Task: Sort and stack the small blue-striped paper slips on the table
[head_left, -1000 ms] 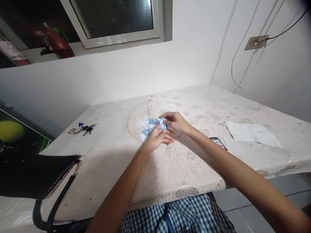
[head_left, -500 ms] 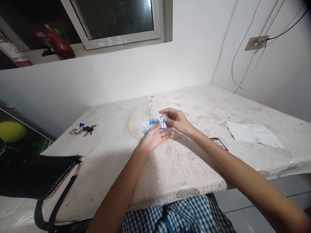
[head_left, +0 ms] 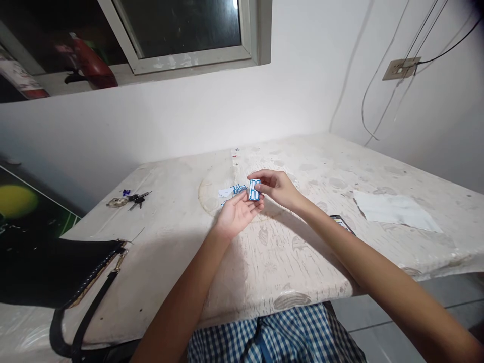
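Observation:
My right hand [head_left: 278, 189] pinches a small white card with blue-outlined boxes [head_left: 254, 190] between thumb and fingers, its printed face towards me. Just below it, my left hand [head_left: 236, 217] lies palm up with the fingers stretched out. Its fingertips are close to the card's lower edge; whether they touch it I cannot tell. On the table behind the left hand are more blue-and-white pieces [head_left: 239, 189] and a plain white scrap of paper [head_left: 225, 192], partly hidden by the fingers.
A dark flat packet [head_left: 342, 224] lies partly behind my right forearm. Farther right is a white cloth or paper sheet [head_left: 397, 212]. At left are keys [head_left: 138, 199] and a black bag [head_left: 56, 269] with a strap. A wall socket [head_left: 401, 68] has hanging wires.
My left hand has turned its palm further up and drawn its fingers in under the card. My right hand keeps its pinch on the card, almost unmoved.

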`<state>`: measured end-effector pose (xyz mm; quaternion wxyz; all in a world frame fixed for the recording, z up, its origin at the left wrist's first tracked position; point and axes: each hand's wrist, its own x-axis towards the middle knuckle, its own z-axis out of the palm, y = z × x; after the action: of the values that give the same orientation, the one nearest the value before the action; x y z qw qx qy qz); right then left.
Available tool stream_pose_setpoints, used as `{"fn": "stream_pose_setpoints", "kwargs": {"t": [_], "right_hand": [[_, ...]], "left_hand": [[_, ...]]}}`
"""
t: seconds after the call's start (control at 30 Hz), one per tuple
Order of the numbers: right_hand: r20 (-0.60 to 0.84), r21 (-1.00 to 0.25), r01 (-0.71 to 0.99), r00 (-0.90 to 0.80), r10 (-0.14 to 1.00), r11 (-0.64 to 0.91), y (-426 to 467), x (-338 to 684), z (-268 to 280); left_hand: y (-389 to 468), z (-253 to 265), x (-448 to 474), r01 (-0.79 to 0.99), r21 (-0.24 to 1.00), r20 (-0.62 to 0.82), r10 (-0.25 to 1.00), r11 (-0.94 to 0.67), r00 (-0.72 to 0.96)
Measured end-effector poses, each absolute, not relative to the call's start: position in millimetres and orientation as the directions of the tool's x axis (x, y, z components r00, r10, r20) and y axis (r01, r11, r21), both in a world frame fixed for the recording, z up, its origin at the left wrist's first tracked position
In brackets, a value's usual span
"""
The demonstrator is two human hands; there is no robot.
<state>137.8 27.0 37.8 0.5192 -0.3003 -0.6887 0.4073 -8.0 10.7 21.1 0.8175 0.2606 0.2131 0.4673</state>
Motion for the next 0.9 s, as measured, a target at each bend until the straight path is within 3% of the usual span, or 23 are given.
{"fn": "stream_pose_setpoints", "kwargs": {"t": [0.17,0.4,0.6,0.9], "right_hand": [[0.456,-0.874,0.016,-0.314,0.833,0.485,27.6,135.6,36.4],[0.511,-0.814,0.126,-0.310,0.802,0.568,27.0,130.8,33.0],[0.396,-0.899,0.063,-0.308,0.865,0.434,22.5,123.7,31.1],[0.414,-0.883,0.085,-0.319,0.853,0.461,17.5,117.6,27.4]], "left_hand": [[10.1,20.5,-9.1,-0.580,0.695,-0.073,0.844,0.425,0.531],[8.7,21.2,-4.5,-0.590,0.719,-0.091,0.891,0.367,0.444],[4.5,22.4,-1.3,-0.561,0.732,-0.106,0.879,0.386,0.466],[4.2,19.7,-0.9,-0.592,0.726,-0.103,0.907,0.349,0.409]]}}
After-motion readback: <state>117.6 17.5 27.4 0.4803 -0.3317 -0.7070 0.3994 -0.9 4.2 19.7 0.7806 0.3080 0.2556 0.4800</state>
